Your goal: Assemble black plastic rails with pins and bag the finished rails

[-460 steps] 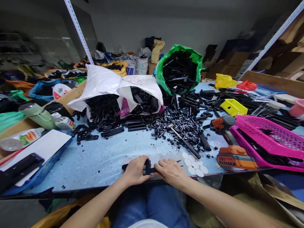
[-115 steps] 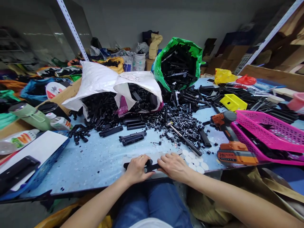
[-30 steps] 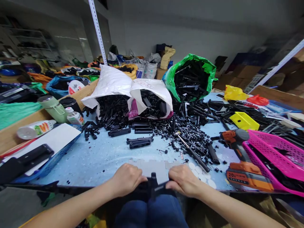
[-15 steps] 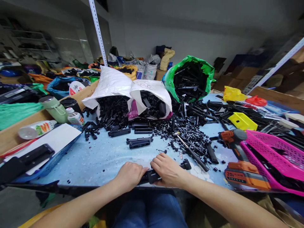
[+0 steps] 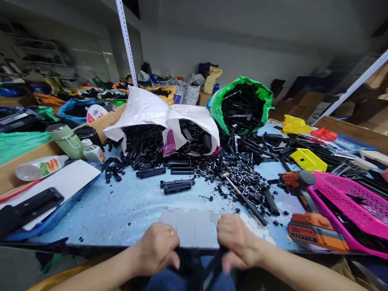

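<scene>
At the table's front edge, my left hand [image 5: 159, 247] is wrapped round one side of a black plastic part [image 5: 194, 264], and my right hand [image 5: 238, 243] grips its other side. The part hangs low over my lap and is smeared by motion, so its shape is unclear. Just beyond my hands, light grey flat pads [image 5: 194, 227] lie on the blue table [image 5: 121, 210]. Farther back are black assembled pieces [image 5: 177, 186] and a hammer [image 5: 242, 198] beside a heap of small black-headed screws [image 5: 242, 173].
White sacks [image 5: 145, 107] and a green bag [image 5: 215, 107] spill black parts at the back. An orange cordless drill [image 5: 315, 232] and pink baskets [image 5: 348, 194] stand right. At left are a green flask [image 5: 66, 141], bottles [image 5: 42, 167] and a blue tray [image 5: 75, 204].
Both hands have moved down towards my lap with the black part and are farther apart. The grey pads on the table have come into view.
</scene>
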`<state>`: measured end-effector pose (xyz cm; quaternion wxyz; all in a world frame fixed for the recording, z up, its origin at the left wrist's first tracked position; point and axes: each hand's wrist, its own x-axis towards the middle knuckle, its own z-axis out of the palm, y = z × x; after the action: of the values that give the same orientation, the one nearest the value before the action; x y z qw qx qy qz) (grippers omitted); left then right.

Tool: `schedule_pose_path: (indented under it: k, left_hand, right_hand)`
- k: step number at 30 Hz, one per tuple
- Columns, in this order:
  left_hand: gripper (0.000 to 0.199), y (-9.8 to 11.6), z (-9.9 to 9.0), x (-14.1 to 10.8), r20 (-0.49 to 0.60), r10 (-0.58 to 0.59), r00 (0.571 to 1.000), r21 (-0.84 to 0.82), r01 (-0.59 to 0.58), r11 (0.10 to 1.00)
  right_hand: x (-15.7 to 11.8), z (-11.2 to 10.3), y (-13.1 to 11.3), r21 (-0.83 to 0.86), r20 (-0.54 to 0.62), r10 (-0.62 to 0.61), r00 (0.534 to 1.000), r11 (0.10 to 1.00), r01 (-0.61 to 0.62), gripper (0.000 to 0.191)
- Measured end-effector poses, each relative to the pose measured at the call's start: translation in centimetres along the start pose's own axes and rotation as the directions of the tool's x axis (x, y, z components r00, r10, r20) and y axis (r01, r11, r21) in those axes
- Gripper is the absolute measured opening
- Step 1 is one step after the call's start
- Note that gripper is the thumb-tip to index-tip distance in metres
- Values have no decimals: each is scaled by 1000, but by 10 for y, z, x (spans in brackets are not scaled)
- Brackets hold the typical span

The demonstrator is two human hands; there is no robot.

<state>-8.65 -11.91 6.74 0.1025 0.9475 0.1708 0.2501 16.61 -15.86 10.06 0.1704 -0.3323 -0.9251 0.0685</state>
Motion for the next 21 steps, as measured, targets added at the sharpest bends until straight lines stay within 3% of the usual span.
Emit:
schedule_pose_path:
  k: [3,5,6,8,9,10,11,13,14,16,18,20,21]
  left_hand:
    - [70,23,12,-9,-156,33,987,-237,-70,969]
    - [70,40,25,-10,-265,-26,964,-313,-61,948]
    - [67,46,31,-9,-337,-48,940,-315,-65,947]
    - [53,53,41,-5,-500,-69,863,-262,-74,962]
    - [47,51,45,-2,-556,-53,829,-217,-84,973]
    - [44,47,48,1,-580,-15,815,-155,-93,984]
    - [44,38,50,3,-566,33,824,-79,-94,992]
    - [45,13,55,6,-437,97,894,100,-58,993]
    - [45,-2,58,7,-350,106,931,203,-35,979]
    - [43,-35,67,11,-190,45,981,366,28,930]
    - [42,-64,76,19,-37,-70,997,451,79,889]
    - [43,-83,84,33,70,-210,975,478,152,865]
    - [44,-90,87,41,92,-266,960,477,193,858]
  right_hand:
    - [8,22,-27,323,-127,-64,990,941,103,63]
    - [19,52,-46,496,-316,-11,949,851,175,60]
    - [26,70,-53,546,-432,73,899,815,196,60]
    - [43,101,-59,603,-607,339,718,786,138,59]
    - [51,112,-56,621,-641,441,628,779,87,57]
    - [57,118,-47,624,-653,497,572,781,33,54]
    - [60,118,-33,606,-646,514,565,795,-29,50]
    - [53,102,7,509,-598,518,612,835,-209,41]
    - [41,88,31,430,-556,559,614,827,-363,37]
    - [1,54,79,296,-515,728,453,647,-702,33]
    - [-49,23,119,89,-462,865,195,264,-960,34]
    - [-98,3,147,-108,-350,936,-45,-88,-990,38]
    - [-117,-2,158,-174,-247,959,-136,-182,-968,38]
